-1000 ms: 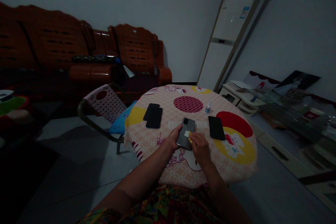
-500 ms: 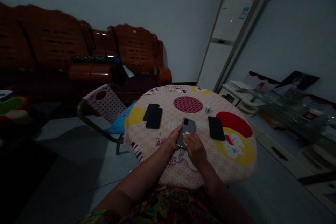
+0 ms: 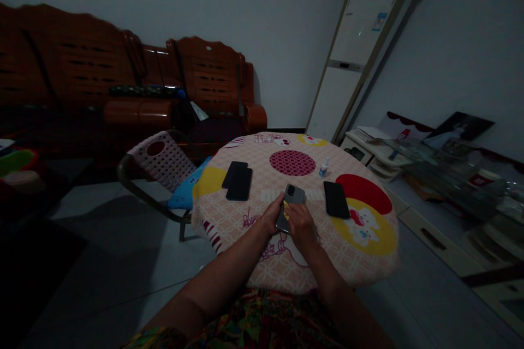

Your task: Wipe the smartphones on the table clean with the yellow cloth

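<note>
**Wiping a grey phone, back side up, on the round table**

Steadying the grey phone (image 3: 290,204) falls to the left hand (image 3: 273,214), whose fingers curl against the phone's left long edge while it lies camera side up on the patterned tablecloth (image 3: 254,262), near the table's front middle. The right hand (image 3: 301,224) rests over the phone's lower half with fingers closed on a small yellow cloth (image 3: 286,208), pressed to the back panel.

The phone looks light, stiff and slick, likely glass-backed, so it may skid on the cloth or crack if dropped. The 2 long edges seem the safest place to pinch it, clear of the camera lens near the top.

Farther out, 1 black phone (image 3: 336,199) lies to the right and 2 stacked dark phones (image 3: 238,181) to the left, all well apart. A small bottle (image 3: 323,167) stands beyond, and a wooden sofa (image 3: 123,92) lines the wall.
</note>
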Tool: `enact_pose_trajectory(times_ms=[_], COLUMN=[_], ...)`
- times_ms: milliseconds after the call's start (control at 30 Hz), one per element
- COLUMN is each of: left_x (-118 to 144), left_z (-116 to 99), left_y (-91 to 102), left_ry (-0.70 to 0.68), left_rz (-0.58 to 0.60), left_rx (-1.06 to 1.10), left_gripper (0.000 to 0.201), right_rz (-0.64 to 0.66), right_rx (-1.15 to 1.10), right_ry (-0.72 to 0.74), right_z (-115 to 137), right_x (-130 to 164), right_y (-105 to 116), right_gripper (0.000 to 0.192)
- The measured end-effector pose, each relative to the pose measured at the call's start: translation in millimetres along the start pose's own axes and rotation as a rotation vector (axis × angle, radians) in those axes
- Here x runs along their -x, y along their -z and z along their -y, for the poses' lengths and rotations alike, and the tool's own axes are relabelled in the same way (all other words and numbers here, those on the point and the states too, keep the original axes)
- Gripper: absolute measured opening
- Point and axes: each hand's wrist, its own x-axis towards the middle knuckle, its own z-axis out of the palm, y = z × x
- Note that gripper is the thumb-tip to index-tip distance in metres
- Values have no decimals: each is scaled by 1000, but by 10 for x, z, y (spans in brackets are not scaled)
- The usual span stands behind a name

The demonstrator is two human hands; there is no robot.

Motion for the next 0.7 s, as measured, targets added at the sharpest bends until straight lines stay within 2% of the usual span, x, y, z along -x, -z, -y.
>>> enact_pose_trajectory(times_ms=[67,133,367,533,700], left_x=[31,58,40,17,9], left_z=[-4,-11,-13,-15,-20], left_y=[-33,-64,-47,-19,16], left_ry=[-21,-15,12,1,10], left_rz=[-36,-23,112,67,108], left_rx=[33,53,94,49,17], left_gripper=[53,54,72,71,71], right_rz=[-20,-36,-13,-7,-25], right_rx=[12,13,-16,3,-2], right_ry=[-51,-71,80,28,20], right_z=[-27,-27,103,25,69], right_x=[-30,-20,181,127,100], right_y=[3,13,85,86,63], right_gripper=[35,33,30,31,30])
